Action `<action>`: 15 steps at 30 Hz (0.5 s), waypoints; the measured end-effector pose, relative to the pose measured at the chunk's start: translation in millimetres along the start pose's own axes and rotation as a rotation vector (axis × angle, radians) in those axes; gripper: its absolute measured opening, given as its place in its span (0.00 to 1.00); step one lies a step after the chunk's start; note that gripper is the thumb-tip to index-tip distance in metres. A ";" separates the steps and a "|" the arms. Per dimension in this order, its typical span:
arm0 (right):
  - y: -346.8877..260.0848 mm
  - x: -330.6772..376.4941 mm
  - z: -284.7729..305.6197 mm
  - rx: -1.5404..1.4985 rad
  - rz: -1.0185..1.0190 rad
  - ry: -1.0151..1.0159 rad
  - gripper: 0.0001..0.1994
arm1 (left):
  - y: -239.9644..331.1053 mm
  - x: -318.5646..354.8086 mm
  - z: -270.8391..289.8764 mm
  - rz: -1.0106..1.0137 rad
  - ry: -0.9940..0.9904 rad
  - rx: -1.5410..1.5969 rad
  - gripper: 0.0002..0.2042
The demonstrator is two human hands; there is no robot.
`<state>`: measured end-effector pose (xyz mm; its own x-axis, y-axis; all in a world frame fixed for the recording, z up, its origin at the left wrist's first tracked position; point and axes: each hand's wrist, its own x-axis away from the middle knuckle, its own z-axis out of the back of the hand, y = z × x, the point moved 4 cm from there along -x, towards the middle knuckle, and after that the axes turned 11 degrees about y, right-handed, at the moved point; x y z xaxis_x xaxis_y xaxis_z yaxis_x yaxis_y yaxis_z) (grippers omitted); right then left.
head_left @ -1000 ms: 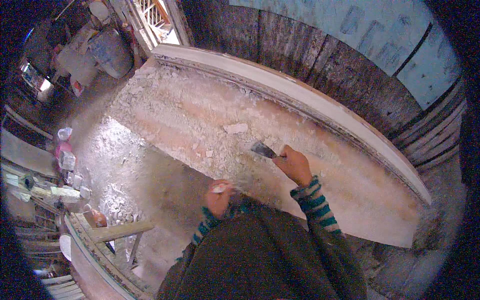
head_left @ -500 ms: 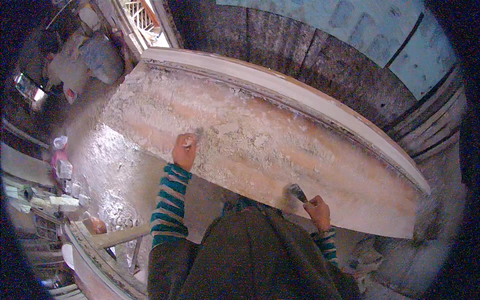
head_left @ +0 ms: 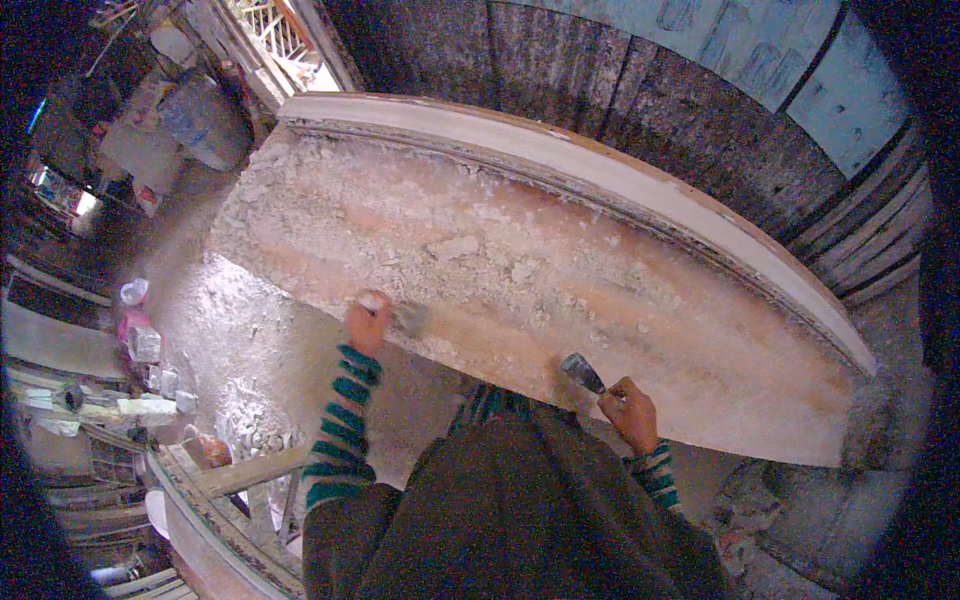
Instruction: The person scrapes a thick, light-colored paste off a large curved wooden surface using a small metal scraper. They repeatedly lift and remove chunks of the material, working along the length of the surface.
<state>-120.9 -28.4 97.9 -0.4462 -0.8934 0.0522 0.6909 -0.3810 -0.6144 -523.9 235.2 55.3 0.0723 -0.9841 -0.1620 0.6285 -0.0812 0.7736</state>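
Dusty workshop floor lies around the long slab (head_left: pixel 620 300). I see the right hand (head_left: pixel 632 410) closed on the scraper (head_left: pixel 581 372) at the slab's near edge, as half a second ago; the left hand (head_left: pixel 367 322) has slid nearer along that edge, gripping a pale tool I cannot identify. Beyond, crumbs (head_left: pixel 470 245) cover the slab.

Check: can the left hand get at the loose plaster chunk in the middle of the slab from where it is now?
Probably yes. The left hand rests at the slab's near edge; the chunk lies farther in with only crumbled debris between. The right hand and its scraper are off to the side.
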 end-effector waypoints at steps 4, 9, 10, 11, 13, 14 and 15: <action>-3.9 -4.4 3.5 0.014 0.046 0.046 0.13 | 28.9 -56.9 63.1 -0.178 0.328 -0.393 0.07; -1.7 -3.0 9.2 0.057 -0.074 0.010 0.12 | 54.9 -37.4 49.4 -0.141 0.153 0.151 0.05; 1.7 -0.9 8.7 0.040 -0.053 0.032 0.12 | 78.5 -15.8 31.1 -0.018 0.069 0.202 0.05; 3.5 0.4 7.5 0.025 -0.016 0.041 0.12 | 79.8 11.5 11.7 0.125 -0.042 0.400 0.05; 9.7 3.2 3.1 0.009 0.050 0.006 0.12 | 63.2 46.6 -18.5 0.148 -0.172 0.534 0.06; 13.7 4.4 -1.0 0.010 0.089 -0.043 0.12 | 43.8 58.0 -35.1 0.032 -0.183 0.472 0.06; 16.4 6.4 -4.6 0.012 0.129 -0.098 0.12 | 25.0 66.6 -50.5 -0.080 -0.189 0.410 0.06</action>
<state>-115.0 -39.3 84.4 -0.2959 -0.9539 0.0500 0.7462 -0.2635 -0.6113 -464.2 175.5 32.9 -0.1307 -0.9807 -0.1455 0.2648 -0.1760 0.9481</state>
